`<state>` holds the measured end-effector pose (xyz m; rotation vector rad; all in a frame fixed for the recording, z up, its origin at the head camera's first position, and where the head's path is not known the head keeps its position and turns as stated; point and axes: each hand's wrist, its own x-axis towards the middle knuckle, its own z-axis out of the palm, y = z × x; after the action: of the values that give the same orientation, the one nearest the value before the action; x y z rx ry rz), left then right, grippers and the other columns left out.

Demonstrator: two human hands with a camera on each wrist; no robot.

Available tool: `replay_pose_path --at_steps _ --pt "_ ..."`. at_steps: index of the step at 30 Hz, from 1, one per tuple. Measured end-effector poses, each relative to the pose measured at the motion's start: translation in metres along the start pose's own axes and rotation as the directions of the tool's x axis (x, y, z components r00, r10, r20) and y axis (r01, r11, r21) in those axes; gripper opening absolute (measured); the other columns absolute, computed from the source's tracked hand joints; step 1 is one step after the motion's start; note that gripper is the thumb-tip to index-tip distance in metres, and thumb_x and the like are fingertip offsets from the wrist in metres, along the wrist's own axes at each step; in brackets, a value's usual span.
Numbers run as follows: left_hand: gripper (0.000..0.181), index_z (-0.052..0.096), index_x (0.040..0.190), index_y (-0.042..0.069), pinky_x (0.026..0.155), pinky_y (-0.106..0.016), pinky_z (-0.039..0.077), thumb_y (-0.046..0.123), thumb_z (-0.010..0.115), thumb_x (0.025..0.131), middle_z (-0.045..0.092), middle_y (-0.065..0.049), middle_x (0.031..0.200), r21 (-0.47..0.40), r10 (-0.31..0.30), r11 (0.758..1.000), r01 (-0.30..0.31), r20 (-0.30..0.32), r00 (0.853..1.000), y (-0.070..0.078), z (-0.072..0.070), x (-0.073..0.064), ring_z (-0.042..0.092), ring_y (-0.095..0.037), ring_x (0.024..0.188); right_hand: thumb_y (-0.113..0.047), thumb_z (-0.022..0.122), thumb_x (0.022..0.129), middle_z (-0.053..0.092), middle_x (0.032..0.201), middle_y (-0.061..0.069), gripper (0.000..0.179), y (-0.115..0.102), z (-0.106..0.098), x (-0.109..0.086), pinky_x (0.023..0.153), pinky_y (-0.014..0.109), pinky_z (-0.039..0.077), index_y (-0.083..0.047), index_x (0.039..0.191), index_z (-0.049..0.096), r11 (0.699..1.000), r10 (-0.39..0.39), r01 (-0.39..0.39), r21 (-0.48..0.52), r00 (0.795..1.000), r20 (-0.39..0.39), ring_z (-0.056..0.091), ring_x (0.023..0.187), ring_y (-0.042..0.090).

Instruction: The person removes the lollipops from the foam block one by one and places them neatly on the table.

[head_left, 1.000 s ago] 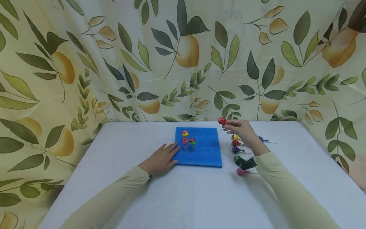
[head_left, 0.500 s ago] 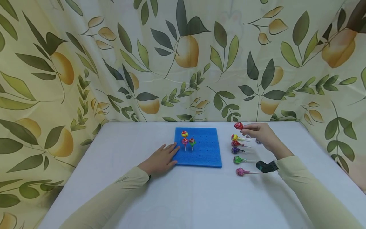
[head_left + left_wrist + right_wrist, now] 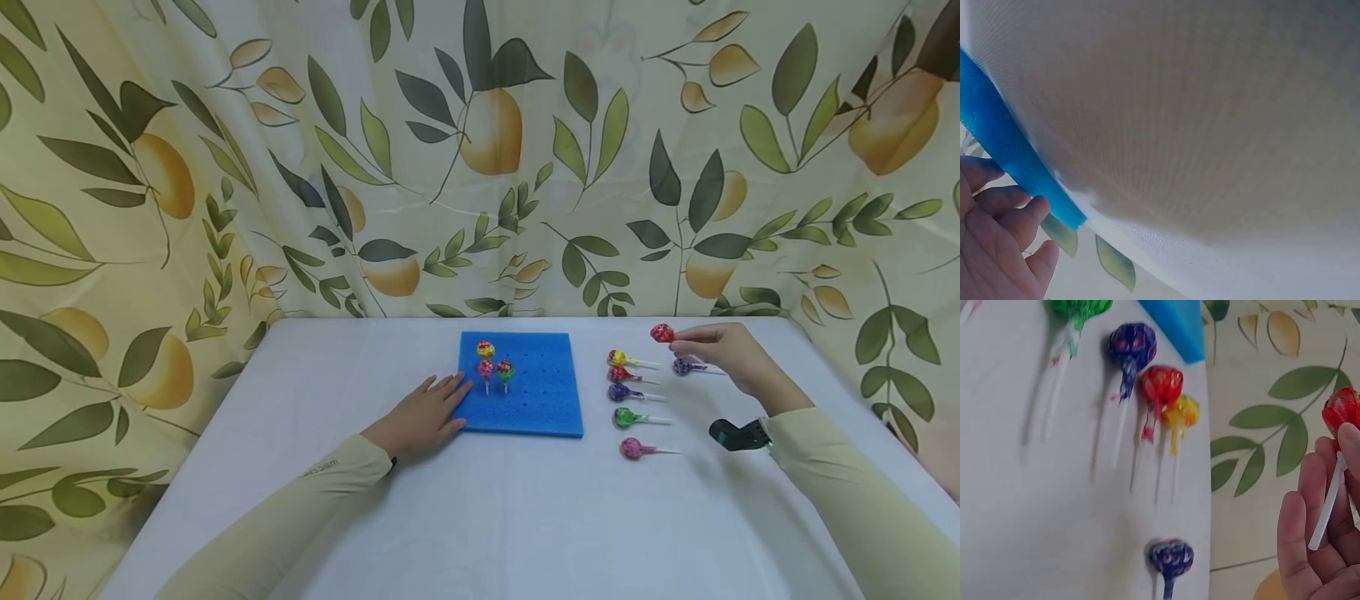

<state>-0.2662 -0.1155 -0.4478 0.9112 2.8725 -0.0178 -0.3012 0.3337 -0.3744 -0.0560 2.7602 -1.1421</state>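
My right hand [image 3: 723, 352] pinches a red lollipop [image 3: 662, 333] just below its wrapped head, above the far right of the table. In the right wrist view its white stick points down across the fingers. My left hand [image 3: 422, 417] lies with fingers extended on the left edge of a blue foam board [image 3: 540, 417]. The left wrist view shows those fingertips at the board's edge [image 3: 1029, 162]. Three lollipops stand upright in the board's left part: a yellow one [image 3: 485, 350], a pink one [image 3: 486, 371] and a red-and-green one [image 3: 505, 369]. Rows of small holes mark the board.
Right of the board several lollipops lie in a column: yellow [image 3: 617, 357], red [image 3: 617, 374], purple [image 3: 619, 392], green [image 3: 624, 417] and pink [image 3: 632, 448]. Another purple lollipop [image 3: 682, 366] lies under my right hand. A leaf-patterned curtain [image 3: 480, 233] hangs behind the white table [image 3: 480, 517].
My right hand has moved right, away from the board, carrying the red lollipop past the column of lollipops. My left hand has stayed on the board's edge.
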Motion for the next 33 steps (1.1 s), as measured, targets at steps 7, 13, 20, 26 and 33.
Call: replay_pose_path --at_steps 7,13,20,26,33 --pt "0.064 0.023 0.15 0.012 0.12 -0.044 0.016 0.047 0.037 0.098 0.019 -0.008 0.158 -0.008 0.003 1.0 -0.003 -0.002 1.0 -0.001 0.001 0.0 0.02 -0.023 0.146 -0.051 0.057 0.088 0.049 0.133 0.031 0.071 0.019 -0.009 0.001 0.099 0.063 0.037 0.007 0.128 0.052 0.998 0.063 -0.063 -0.019 0.998 0.024 0.047 0.12 0.044" --pt "0.064 0.022 0.15 0.012 0.119 -0.044 0.016 0.047 0.036 0.099 0.019 -0.008 0.158 0.001 0.008 1.0 -0.008 -0.003 1.0 -0.001 0.001 0.0 0.02 -0.023 0.146 -0.044 0.061 0.088 0.06 0.123 0.025 0.066 0.033 -0.014 0.002 0.098 0.058 0.042 0.008 0.128 0.052 0.998 0.067 -0.067 -0.011 0.997 0.044 0.064 0.106 0.032" --pt "0.065 0.021 0.151 0.012 0.12 -0.044 0.016 0.048 0.036 0.098 0.018 -0.007 0.158 0.006 -0.006 1.0 0.006 0.014 1.0 -0.001 0.001 0.002 0.019 -0.022 0.146 -0.039 0.062 0.089 0.071 0.106 0.009 0.063 0.045 -0.018 0.002 0.098 0.054 0.043 0.009 0.128 0.052 0.993 0.109 -0.112 0.048 0.991 0.075 0.067 0.101 0.025" --pt "0.066 0.021 0.151 0.013 0.12 -0.044 0.016 0.049 0.037 0.098 0.017 -0.007 0.159 0.009 -0.006 1.0 0.006 0.012 1.0 -0.002 0.002 0.003 0.02 -0.022 0.146 -0.04 0.061 0.089 0.072 0.104 0.007 0.064 0.056 -0.016 0.004 0.101 0.062 0.036 0.008 0.129 0.051 0.983 0.161 -0.169 0.069 0.982 0.102 0.067 0.098 0.022" --pt "0.066 0.021 0.151 0.013 0.12 -0.044 0.016 0.048 0.037 0.098 0.017 -0.007 0.159 0.006 -0.005 1.0 0.005 0.015 1.0 -0.002 0.001 0.003 0.021 -0.023 0.146 -0.037 0.062 0.09 0.072 0.1 -0.001 0.058 0.064 -0.011 0.003 0.09 0.039 0.052 0.007 0.127 0.053 0.978 0.18 -0.19 0.085 0.978 0.109 0.064 0.084 0.002"
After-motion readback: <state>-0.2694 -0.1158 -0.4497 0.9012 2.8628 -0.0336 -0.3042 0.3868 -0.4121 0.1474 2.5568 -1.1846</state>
